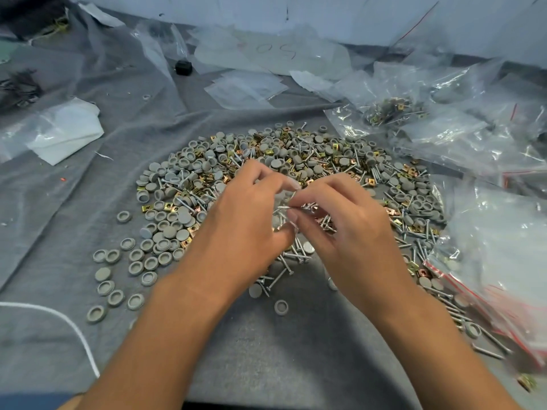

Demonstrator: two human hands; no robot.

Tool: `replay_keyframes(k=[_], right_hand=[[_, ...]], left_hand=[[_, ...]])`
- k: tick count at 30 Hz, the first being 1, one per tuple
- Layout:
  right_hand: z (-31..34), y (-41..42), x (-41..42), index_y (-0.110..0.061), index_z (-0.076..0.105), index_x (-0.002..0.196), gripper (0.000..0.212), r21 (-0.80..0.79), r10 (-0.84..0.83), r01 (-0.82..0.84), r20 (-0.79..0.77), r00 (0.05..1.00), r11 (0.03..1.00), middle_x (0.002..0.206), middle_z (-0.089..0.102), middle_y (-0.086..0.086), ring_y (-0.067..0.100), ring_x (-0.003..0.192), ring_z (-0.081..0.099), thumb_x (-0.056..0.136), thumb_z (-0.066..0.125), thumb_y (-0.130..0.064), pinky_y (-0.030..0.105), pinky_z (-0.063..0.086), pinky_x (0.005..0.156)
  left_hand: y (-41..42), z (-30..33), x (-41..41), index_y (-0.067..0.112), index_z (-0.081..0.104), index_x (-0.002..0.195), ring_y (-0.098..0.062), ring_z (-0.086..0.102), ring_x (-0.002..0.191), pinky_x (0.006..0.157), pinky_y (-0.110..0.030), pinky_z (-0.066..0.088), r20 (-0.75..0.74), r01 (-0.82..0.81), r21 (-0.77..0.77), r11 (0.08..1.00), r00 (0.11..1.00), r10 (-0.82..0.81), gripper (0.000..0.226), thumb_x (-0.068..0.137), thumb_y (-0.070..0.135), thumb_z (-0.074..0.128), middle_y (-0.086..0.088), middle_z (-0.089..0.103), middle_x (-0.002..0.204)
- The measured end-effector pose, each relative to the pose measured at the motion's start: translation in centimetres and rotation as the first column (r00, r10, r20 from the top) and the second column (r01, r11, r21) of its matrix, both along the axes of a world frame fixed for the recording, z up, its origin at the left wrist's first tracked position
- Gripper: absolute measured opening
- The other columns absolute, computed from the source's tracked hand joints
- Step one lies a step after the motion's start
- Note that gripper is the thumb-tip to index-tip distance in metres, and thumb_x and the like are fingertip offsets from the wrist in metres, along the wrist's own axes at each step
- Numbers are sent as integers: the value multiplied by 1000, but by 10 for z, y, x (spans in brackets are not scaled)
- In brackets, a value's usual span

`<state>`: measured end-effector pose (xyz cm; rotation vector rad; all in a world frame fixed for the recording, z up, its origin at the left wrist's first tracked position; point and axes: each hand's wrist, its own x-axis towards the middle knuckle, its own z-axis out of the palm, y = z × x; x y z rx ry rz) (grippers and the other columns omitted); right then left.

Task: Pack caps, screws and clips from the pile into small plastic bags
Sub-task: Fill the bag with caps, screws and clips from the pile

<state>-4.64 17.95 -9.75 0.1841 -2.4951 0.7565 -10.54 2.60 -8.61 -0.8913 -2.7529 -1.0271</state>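
Head view
Left hand (248, 214): middle of frame, fingers curled, holding screws (285, 216) and a small clear bag (281, 195).
Right hand (340, 220): touching it, fingers pinching those screws.
Pile (296, 161): gray caps, screws, gold clips, under both hands on the table (266, 350).
Filled bags (488, 261): right side.

Left hand (251, 214) and right hand (340, 220) meet fingertip to fingertip, each grip pinched, forearms converging.

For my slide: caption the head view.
Both hands pinch screws above a pile of caps, screws and clips.
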Motion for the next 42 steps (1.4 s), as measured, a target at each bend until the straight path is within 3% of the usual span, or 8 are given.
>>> replay_keyframes(k=[6,10,19,26,31,38,40,42], right_hand=[[-1,1,-2,-16,72,107,13,-99,-57,51,-58,997,994,99,57,-7,-2,82,52,97,66,-24,7,41,74],[-3,-2,-4,-12,73,105,13,-84,-13,6,-74,997,996,96,57,-6,-8,82,50,92,74,-15,3,38,75],[2,-2,1,-14,66,103,19,-172,57,-69,-76,996,983,94,64,-8,4,87,63,87,77,-10,12,47,74],[-1,6,7,-22,61,105,14,-227,107,-64,180,978,972,80,66,-17,1,74,64,93,68,-24,12,48,62],[4,10,7,-22,61,112,28,-527,204,-88,166,965,845,94,75,-12,11,86,73,89,77,-22,24,60,72],[2,7,2,-16,63,110,33,-696,340,-241,4,940,676,110,73,3,20,109,71,88,69,8,32,58,91],[-1,11,-2,-19,64,105,26,-632,235,-162,33,971,758,103,72,-2,17,101,71,91,68,3,25,57,84],[-9,15,-5,-29,64,99,19,-404,101,-14,195,976,915,95,68,-13,5,93,66,92,68,-12,17,52,76]], left_hand=[[0,0,0,34,59,124,1,49,98,88,-23,52,3,5,10,1000,1000,-5,45,83,30,78,18,42,111],[0,0,0,34,60,122,0,48,97,86,-20,47,-17,7,3,1000,1000,-7,41,85,31,77,17,44,111],[-1,-2,-1,35,60,120,3,46,98,83,-12,38,-17,4,-1,1000,1000,-4,38,85,36,75,19,44,113],[-1,-1,-3,37,59,125,6,47,99,86,-17,47,-19,-14,3,1000,1000,14,45,83,36,75,21,42,112],[-3,-2,-6,35,58,128,6,50,92,66,-9,37,-11,-45,-25,999,999,45,51,81,34,79,19,41,110],[-4,-3,-6,35,58,127,8,47,92,68,-9,36,-19,-32,-14,999,999,31,47,84,36,77,20,42,111],[-6,-2,-9,34,57,128,11,46,95,63,-9,42,-10,-52,16,999,999,52,47,84,37,76,20,41,110],[-10,0,-11,34,58,128,9,48,94,65,-3,45,16,-82,66,994,997,81,48,84,36,76,21,41,108]])
